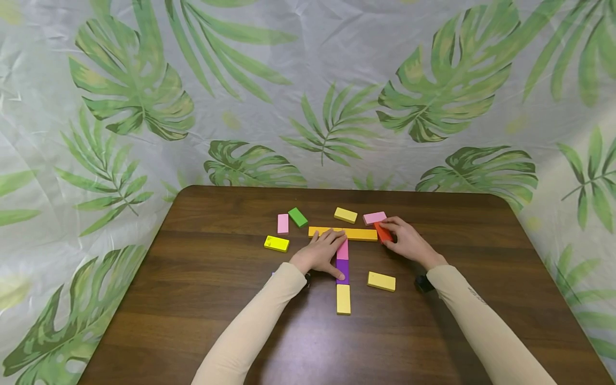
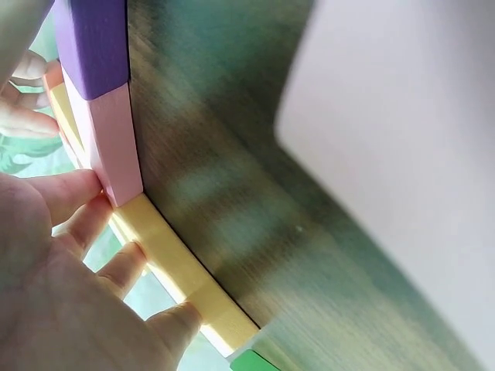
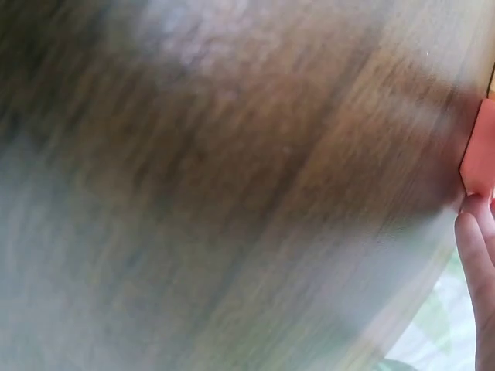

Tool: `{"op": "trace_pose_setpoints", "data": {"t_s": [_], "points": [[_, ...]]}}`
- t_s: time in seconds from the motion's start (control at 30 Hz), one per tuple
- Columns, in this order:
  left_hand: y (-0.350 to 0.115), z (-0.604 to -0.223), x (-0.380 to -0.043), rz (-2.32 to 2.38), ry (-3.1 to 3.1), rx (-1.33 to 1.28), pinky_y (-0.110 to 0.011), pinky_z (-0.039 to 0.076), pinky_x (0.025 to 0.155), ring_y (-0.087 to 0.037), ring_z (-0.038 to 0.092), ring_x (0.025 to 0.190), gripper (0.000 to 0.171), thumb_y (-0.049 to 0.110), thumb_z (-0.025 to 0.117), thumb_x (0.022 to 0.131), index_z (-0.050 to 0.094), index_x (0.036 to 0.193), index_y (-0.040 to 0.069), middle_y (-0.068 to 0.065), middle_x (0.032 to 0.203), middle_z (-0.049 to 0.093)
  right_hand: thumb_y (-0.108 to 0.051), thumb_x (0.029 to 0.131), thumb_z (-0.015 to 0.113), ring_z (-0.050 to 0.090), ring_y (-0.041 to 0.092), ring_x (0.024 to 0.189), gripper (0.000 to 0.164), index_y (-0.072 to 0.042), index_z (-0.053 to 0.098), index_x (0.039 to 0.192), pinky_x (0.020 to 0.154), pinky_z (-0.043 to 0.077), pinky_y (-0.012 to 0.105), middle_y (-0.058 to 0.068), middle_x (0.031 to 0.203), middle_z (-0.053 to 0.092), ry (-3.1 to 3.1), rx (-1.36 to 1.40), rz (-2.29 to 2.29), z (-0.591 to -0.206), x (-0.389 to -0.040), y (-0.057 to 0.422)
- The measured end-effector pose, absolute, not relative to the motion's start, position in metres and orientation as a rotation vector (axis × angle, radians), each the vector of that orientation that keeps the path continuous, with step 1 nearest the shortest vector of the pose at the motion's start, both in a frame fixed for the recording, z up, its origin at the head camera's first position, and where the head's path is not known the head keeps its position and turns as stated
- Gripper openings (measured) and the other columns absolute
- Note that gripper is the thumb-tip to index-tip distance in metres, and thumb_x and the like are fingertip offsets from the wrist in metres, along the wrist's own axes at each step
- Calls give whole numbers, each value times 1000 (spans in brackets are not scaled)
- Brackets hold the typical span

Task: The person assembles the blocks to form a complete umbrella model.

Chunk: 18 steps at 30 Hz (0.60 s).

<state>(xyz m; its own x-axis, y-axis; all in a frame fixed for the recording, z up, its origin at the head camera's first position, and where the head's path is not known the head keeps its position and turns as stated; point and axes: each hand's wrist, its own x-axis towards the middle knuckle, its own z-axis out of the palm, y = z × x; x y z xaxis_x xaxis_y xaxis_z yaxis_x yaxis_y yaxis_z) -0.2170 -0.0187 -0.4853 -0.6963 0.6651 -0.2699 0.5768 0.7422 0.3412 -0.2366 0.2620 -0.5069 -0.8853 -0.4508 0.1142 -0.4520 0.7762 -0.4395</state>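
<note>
My right hand [image 1: 409, 240] pinches a red block [image 1: 382, 233] between thumb and fingers, tilted beside the right end of an orange row [image 1: 361, 235]. In the right wrist view, fingertips [image 3: 473, 239] touch the red block [image 3: 481, 147] at the frame's edge. My left hand [image 1: 317, 255] lies with fingers spread over the orange row and the pink block [image 1: 343, 250] below it; its thumb rests on a purple block [image 1: 344, 266]. A pale yellow block [image 1: 344, 299] continues this column toward me. The left wrist view shows fingertips touching the yellow-orange row [image 2: 174, 247].
Around the T shape lie a pink block [image 1: 375, 217] right by the red one, a yellow block [image 1: 345, 215], a green block [image 1: 298, 217], another pink block [image 1: 283, 223], a bright yellow block [image 1: 276, 244] and a pale yellow block [image 1: 382, 281]. The wooden table [image 1: 192, 299] meets a leaf-patterned cloth.
</note>
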Motion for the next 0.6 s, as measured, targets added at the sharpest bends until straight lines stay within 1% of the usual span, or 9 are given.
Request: {"op": "trace_pose_setpoints", "data": {"t_s": [0.1,0.3,0.6], "points": [[-19,-484,-216,345,2564,956,-49,4,114,-25,8,145,107,60,73,73,23,153,10,-3,158,16,-10,84,71,54,39,107,49,11,56,126,91,45,51,24,126,49,-2964,736,732,-507,-237,261],[-18,-487,-217,291,2579,956,-50,4,114,-25,7,145,107,59,73,74,21,153,11,-3,159,15,-12,87,70,52,39,110,49,11,55,128,94,43,52,25,126,48,-2970,683,762,-507,-238,259],[-18,-487,-218,266,2581,953,-51,5,114,-25,8,145,108,60,72,73,19,154,12,-3,159,14,-11,87,71,52,39,110,50,12,53,128,93,44,51,26,126,47,-2951,658,752,-508,-241,255]]}}
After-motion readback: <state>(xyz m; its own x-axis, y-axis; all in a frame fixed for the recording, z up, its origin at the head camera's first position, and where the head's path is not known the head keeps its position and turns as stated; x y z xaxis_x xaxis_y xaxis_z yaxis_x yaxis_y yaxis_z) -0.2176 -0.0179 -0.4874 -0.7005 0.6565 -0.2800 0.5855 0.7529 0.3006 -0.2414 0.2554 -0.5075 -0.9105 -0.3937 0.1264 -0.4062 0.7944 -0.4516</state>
